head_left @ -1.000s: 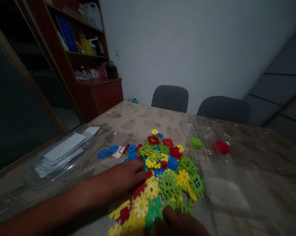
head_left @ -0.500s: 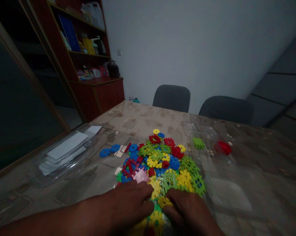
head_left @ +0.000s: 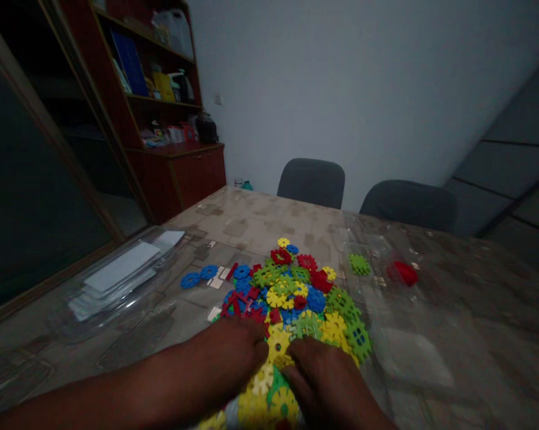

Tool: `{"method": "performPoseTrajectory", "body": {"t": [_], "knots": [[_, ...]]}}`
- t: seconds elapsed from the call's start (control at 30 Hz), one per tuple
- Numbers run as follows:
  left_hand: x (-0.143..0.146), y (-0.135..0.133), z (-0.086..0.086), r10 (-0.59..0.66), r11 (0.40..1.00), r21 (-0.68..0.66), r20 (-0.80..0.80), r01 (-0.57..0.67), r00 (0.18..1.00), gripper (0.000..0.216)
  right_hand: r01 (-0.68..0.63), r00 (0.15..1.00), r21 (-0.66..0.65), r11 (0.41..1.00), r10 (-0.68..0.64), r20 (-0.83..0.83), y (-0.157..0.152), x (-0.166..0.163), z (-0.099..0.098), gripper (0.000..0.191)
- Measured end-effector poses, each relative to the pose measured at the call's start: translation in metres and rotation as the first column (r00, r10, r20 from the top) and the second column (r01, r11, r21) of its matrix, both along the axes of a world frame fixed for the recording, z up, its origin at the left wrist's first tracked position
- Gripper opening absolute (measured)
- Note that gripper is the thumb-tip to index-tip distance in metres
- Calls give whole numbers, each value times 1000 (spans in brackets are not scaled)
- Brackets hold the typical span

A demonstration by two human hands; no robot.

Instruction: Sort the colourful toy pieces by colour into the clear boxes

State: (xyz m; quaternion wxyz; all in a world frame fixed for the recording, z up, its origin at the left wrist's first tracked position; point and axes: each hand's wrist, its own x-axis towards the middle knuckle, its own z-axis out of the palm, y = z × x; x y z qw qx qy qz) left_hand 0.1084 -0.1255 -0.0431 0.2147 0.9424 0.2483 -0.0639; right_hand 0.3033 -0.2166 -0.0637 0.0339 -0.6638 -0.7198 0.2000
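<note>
A heap of plastic interlocking building pieces in red, blue, yellow, green and a little pink lies before me. My left hand is at the heap's near left side, its fingers curled and pointing inward; what they grip, if anything, is hidden. My right hand is closed, its thumb and finger on a yellow notched disc. Between my hands shows a larger yellow notched piece. More yellow and green discs lie below them, nearer to me.
To the left, a clear plastic tray holds white cards. At right are clear plastic packaging, a green piece and a red item. Two grey chairs stand behind the table; a wooden cabinet is at the back left.
My left hand has moved slightly up and left, now covering the pink piece. My right hand has shifted a little left and up with the yellow disc.
</note>
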Motion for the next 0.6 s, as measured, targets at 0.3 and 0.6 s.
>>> {"method": "performPoseTrajectory", "body": {"t": [0.3,0.6], "knots": [[5,-4,-16,-112,990,83,-23,114,993,28,72,993,-112,991,-60,106,11,-24,22,37],[2,-8,-7,-69,994,-66,202,84,977,27,94,993,70,993,-88,-80,2,-7,-4,13]]}}
